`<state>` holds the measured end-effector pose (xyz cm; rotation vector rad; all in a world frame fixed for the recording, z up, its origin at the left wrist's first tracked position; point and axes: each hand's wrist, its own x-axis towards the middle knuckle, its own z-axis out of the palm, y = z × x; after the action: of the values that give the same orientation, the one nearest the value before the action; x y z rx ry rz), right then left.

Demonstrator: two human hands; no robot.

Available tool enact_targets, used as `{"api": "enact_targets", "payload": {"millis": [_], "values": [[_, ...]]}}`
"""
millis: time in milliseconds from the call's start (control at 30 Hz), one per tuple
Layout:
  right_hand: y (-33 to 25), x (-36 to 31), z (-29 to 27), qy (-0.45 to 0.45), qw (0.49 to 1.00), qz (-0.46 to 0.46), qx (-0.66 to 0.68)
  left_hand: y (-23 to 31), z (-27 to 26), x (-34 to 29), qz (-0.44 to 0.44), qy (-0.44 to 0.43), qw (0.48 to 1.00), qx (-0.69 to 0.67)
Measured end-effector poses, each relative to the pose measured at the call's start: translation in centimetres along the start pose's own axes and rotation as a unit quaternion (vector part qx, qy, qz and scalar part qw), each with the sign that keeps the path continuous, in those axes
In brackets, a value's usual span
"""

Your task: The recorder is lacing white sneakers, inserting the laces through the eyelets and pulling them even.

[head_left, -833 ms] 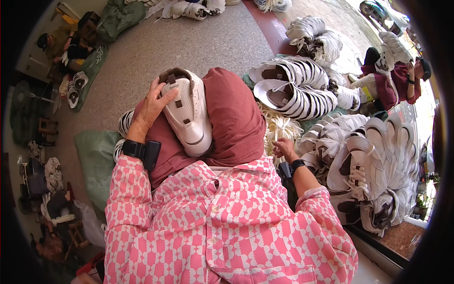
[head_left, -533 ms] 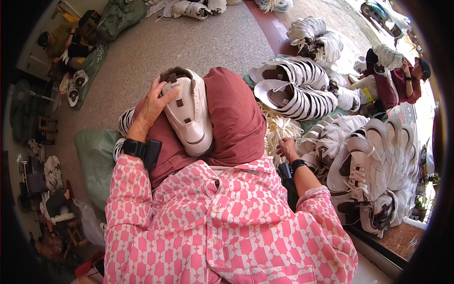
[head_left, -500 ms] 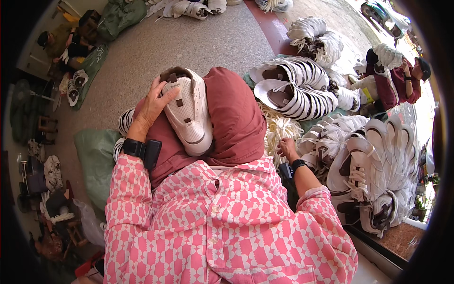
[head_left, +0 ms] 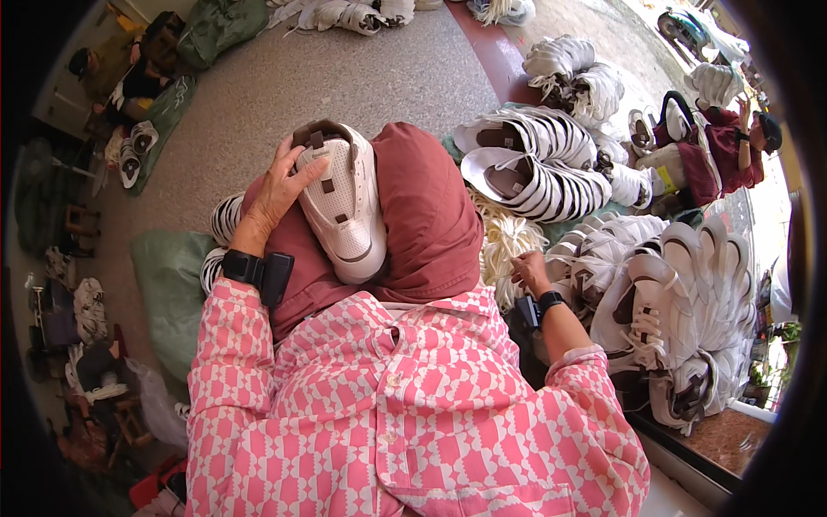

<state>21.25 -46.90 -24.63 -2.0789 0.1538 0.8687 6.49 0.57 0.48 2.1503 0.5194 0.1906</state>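
Observation:
A white sneaker (head_left: 345, 202) with a perforated upper and brown lining lies between my knees, its toe pointing toward me. My left hand (head_left: 280, 185) grips it by the collar, thumb over the tongue and fingers along the outer side. No lace shows in this sneaker. To the right of my thigh, a bundle of cream shoelaces (head_left: 510, 237) lies beside the stacked shoes. My right hand (head_left: 531, 270) is at the near edge of that bundle, its fingers curled and pinched against the laces. The fingertips are small and partly hidden.
Nested white shoe uppers (head_left: 551, 181) and tied bundles of white shoes (head_left: 689, 293) crowd my right side. A green sack (head_left: 164, 293) rests at my left. One person (head_left: 732, 155) sits at far right, another (head_left: 129, 82) at far left.
My right hand has shifted slightly right, its fingers closer together at the laces. My left hand and the sneaker stay put. The person at far right has moved the shoes they handle.

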Motion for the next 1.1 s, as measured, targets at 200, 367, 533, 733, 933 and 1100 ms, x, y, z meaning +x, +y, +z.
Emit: {"api": "enact_targets", "payload": {"millis": [200,367,533,733,933,1100], "values": [[-2.7,-0.6,-2.2,-0.029,0.991,0.002,-0.130,0.1,0.0,0.1,0.001,-0.013,1.000,-0.004],[-8.3,-2.7,-3.8,-0.170,0.983,-0.001,0.076,-0.1,-0.1,-0.1,0.012,-0.011,1.000,0.000],[-17.5,-7.0,-6.6,-0.194,0.928,-0.147,0.281,-0.4,-0.1,0.0,0.020,-0.015,0.999,0.033],[-28.5,-14.8,-9.6,-0.292,0.751,-0.434,0.403,0.8,-0.2,-0.4,0.007,-0.012,0.999,0.038],[-36.0,-21.8,-10.9,-0.415,0.542,-0.621,0.385,1.3,-0.2,0.0,0.012,-0.036,0.999,0.012],[-36.3,-24.5,-4.3,-0.292,0.744,-0.535,0.273,2.1,-1.2,-1.3,0.166,0.039,0.982,0.083]]}}
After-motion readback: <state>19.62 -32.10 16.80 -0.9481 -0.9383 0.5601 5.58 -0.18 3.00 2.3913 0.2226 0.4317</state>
